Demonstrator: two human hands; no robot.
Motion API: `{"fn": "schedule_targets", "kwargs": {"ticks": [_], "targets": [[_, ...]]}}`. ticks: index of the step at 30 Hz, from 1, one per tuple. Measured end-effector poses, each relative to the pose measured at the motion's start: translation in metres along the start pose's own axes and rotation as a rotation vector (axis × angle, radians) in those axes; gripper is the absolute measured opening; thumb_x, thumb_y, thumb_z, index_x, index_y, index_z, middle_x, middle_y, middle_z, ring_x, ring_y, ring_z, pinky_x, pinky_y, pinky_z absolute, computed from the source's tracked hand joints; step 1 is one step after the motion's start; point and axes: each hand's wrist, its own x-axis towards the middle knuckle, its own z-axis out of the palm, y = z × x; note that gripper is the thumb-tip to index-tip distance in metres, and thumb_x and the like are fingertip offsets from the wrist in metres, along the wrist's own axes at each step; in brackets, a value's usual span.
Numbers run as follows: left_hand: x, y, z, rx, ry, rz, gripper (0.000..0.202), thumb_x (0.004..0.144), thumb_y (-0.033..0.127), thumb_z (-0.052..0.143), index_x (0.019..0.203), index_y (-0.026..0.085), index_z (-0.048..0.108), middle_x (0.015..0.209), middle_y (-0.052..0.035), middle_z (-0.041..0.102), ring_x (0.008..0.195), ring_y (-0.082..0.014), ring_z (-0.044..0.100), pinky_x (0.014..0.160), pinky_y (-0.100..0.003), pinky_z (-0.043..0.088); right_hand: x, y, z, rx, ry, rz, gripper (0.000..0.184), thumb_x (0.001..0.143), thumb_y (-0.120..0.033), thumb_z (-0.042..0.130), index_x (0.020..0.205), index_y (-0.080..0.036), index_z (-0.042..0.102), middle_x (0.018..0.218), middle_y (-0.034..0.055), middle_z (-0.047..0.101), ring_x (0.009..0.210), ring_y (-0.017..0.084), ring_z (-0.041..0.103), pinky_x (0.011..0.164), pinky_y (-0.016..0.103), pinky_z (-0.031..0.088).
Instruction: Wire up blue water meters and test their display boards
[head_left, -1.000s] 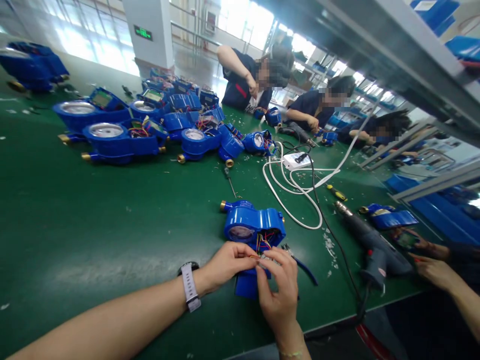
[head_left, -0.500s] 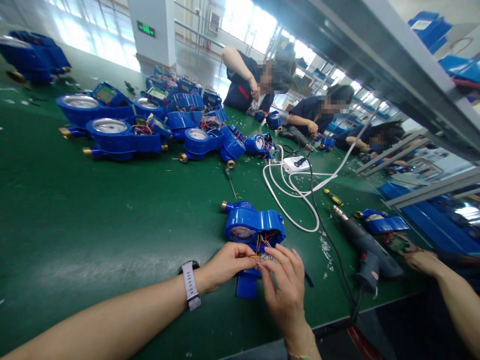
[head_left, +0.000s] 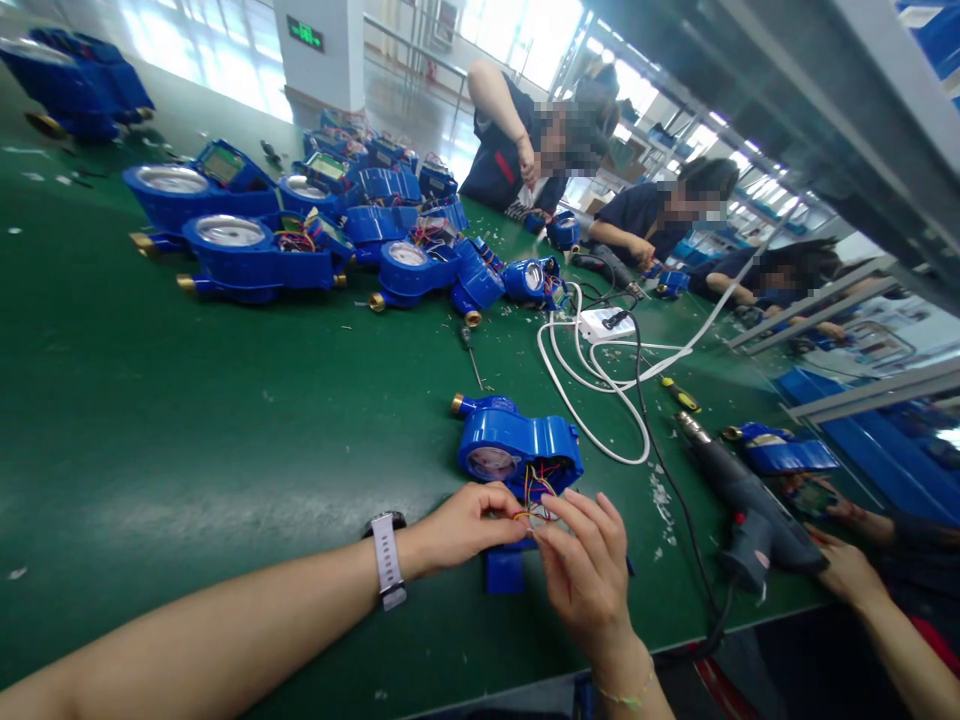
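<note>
A blue water meter [head_left: 551, 440] with a brass pipe end lies on the green table in front of me. Thin coloured wires [head_left: 534, 488] come out of its open compartment. My left hand [head_left: 476, 522] pinches the wires between thumb and forefinger, just below the meter. Facing it, my right hand [head_left: 589, 565] has thumb and fingertips closed at the same wires, its other fingers loosely raised. The exact wire ends are too small to make out. Below my fingers rests a blue cover piece [head_left: 505, 573], partly hidden by my hands.
Several blue meters [head_left: 259, 255] stand at the back left. A screwdriver [head_left: 471, 355], a white power strip [head_left: 606, 324] with looped cable and a yellow-handled tool [head_left: 681, 394] lie beyond. At right, a co-worker's hand [head_left: 851, 570] is at a heat gun [head_left: 750, 490]. Other people work farther back.
The co-worker's near hand at the right has moved to the back end of the heat gun. My view has shifted slightly; my hands stay at the wires, fingers moving only a little.
</note>
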Motion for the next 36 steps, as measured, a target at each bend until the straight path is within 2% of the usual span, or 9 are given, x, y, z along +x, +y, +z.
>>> {"fn": "schedule_targets", "kwargs": {"ticks": [9,19,25,31,36], "targets": [[-0.001,0.0,0.001,-0.119,-0.031,-0.076,0.032,0.065,0.04,0.078,0.066,0.014,0.06,0.077,0.0,0.057,0.074,-0.0132,0.051,0.073,-0.027,0.04,0.009,-0.003,-0.005,0.1,-0.056,0.053,0.012,0.087,-0.006,0.058,0.091,-0.017,0.061,0.113,0.011,0.062,0.118,0.026,0.05,0.105,0.05,0.033],[0.0,0.005,0.001,-0.087,-0.023,-0.097,0.022,0.067,0.031,0.071,0.065,0.013,0.059,0.069,0.0019,0.055,0.066,-0.0109,0.045,0.067,-0.025,0.034,0.014,-0.003,-0.012,0.121,-0.169,0.092,0.014,0.087,-0.005,0.055,0.092,-0.018,0.058,0.12,0.0101,0.059,0.122,0.027,0.047,0.103,0.053,0.036],[0.0,0.002,0.001,-0.09,-0.024,-0.13,0.027,0.066,0.035,0.072,0.063,0.014,0.055,0.062,0.0044,0.05,0.061,-0.0095,0.038,0.062,-0.024,0.028,0.02,-0.003,-0.018,0.103,-0.206,0.065,0.016,0.087,-0.005,0.055,0.095,-0.018,0.059,0.122,0.0094,0.058,0.123,0.026,0.045,0.105,0.052,0.035],[0.0,-0.001,0.001,-0.066,-0.013,-0.1,0.031,0.067,0.039,0.073,0.064,0.015,0.054,0.064,0.0041,0.047,0.063,-0.0103,0.037,0.06,-0.024,0.028,0.021,-0.008,-0.019,0.12,-0.214,0.11,0.017,0.089,-0.008,0.054,0.099,-0.02,0.06,0.124,0.0084,0.058,0.123,0.025,0.046,0.105,0.05,0.035],[-0.002,-0.001,0.0,-0.035,-0.033,-0.103,0.035,0.069,0.044,0.072,0.065,0.015,0.053,0.067,0.0031,0.048,0.065,-0.0113,0.038,0.062,-0.025,0.03,0.022,-0.013,-0.02,0.134,-0.201,0.169,0.014,0.088,-0.009,0.053,0.094,-0.019,0.06,0.12,0.0076,0.06,0.121,0.024,0.047,0.104,0.048,0.036]]}}
